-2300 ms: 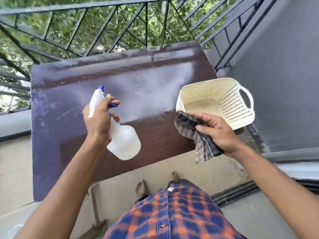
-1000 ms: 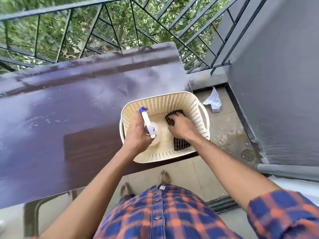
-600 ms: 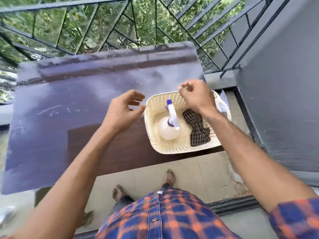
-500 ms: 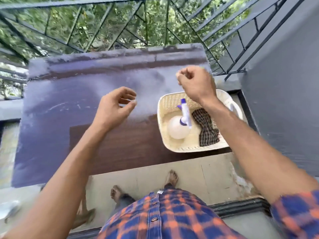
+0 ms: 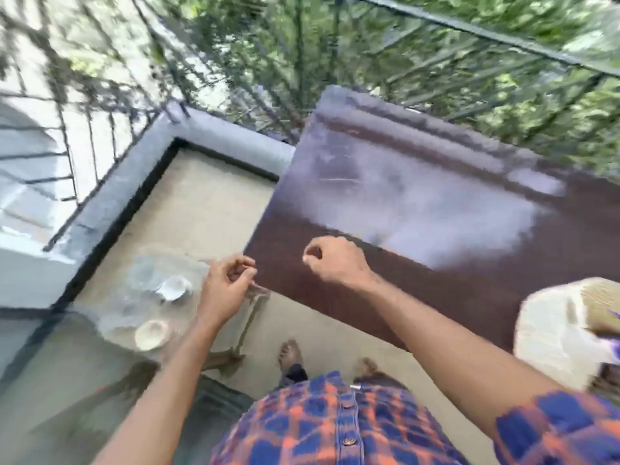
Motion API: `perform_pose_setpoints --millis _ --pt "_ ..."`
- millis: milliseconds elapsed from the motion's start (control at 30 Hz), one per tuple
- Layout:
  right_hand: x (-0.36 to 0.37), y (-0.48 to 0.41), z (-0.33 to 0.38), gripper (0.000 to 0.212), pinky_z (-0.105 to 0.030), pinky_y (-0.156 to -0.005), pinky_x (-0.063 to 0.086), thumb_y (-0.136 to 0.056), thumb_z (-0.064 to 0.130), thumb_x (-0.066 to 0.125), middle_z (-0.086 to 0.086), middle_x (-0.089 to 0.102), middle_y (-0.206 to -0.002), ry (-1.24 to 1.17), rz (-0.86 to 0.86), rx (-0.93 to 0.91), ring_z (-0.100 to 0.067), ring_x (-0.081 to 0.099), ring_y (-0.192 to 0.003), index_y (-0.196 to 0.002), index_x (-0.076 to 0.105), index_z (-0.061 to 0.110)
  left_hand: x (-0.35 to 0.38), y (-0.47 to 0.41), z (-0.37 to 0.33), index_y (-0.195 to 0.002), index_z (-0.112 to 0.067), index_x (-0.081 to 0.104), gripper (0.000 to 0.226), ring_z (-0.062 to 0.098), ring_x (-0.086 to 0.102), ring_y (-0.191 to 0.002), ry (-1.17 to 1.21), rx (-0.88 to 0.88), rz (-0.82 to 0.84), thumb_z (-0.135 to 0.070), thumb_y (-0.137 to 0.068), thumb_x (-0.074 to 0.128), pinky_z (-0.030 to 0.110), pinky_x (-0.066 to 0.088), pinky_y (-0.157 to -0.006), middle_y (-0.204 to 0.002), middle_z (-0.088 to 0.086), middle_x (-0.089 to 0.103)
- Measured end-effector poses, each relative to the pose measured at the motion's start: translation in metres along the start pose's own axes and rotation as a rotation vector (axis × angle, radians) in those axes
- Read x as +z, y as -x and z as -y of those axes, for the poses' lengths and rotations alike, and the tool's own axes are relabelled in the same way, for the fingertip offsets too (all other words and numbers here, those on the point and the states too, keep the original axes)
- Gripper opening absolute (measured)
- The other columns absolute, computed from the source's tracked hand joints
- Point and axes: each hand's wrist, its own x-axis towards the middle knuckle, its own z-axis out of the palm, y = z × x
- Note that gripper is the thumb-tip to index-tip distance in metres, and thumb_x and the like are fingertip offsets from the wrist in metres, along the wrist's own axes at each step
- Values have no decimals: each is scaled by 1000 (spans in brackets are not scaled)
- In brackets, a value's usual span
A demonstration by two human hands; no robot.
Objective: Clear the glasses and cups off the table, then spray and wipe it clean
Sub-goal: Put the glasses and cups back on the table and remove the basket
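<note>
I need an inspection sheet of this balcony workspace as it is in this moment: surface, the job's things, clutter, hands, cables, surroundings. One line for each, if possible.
Surface: brown table top, bare, with a pale sheen across its middle.
Job's things: cream basket at the table's right end, contents blurred; two white cups on a low glass surface at the left.
Clutter: nothing seen on the table.
Hands: left hand beside the table's left corner, right hand above the near edge; fingers curled, both hold nothing.
Cables: nothing seen.
Surroundings: metal railing, trees beyond, tiled floor; picture motion-blurred.
</note>
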Motion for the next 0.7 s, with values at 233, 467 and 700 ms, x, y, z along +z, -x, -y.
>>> perform_pose_setpoints --millis 233,467,700 --pt "107 -13 103 25 -38 -82 54 -86 41 53 -5 74 -102 230 350 -276 -31 68 -98 -99 68 26 -68 55 125 -84 -12 63 20 -2 56 -40 232 -547 -236 5 -94 60 12 41 -40 -81 16 66" --pt "158 -59 143 22 -32 -76 47 -87 39 53 -4 73 -109 393 564 -429 -28 66 -104 -98 66 25 -67 105 178 -72 -27 66 24 18 68 -69 184 -808 -404 -10 -88 73 31 52 -69 -72 -1 70" --pt "198 -135 202 58 -38 -97 48 -82 47 67 -1 65 -125 378 557 -325 -27 60 -117 -136 52 33 -91 89 192 -92 -20 66 15 26 69 -90 229 -854 -583 -11 -85 75 28 46 -77 -83 1 68"
